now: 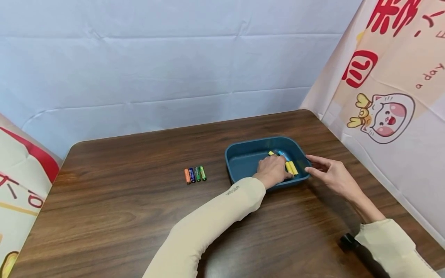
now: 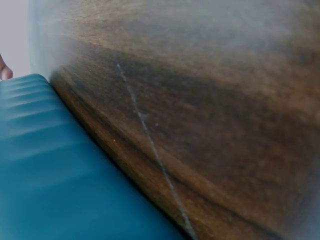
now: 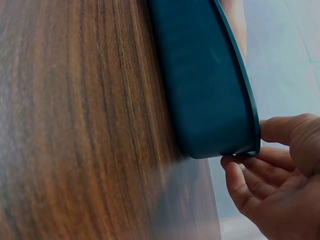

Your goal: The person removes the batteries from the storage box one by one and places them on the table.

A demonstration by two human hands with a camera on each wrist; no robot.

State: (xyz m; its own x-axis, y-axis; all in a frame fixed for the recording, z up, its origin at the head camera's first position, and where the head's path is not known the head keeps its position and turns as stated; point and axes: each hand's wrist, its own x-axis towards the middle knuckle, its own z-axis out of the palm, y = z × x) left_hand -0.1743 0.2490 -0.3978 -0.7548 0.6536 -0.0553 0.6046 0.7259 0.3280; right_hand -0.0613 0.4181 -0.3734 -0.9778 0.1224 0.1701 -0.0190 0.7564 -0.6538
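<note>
A pale, creased cloth (image 1: 167, 73) hung behind the far edge of the wood-grain bench (image 1: 121, 216), a printed cloth (image 1: 393, 77) beyond its right edge. One blue-green bin (image 1: 245, 164) stood toward the far right corner; at least three yellow batteries (image 1: 293, 168) and one blue battery (image 1: 283, 155) showed inside. Four batteries in a row (image 1: 197, 173) lay nearer the left edge: one orange, one blue, two green. The left hand (image 1: 272, 170) reached among the bin's batteries, its grip hidden; the right hand (image 1: 335, 175) pinched the rim.
</note>
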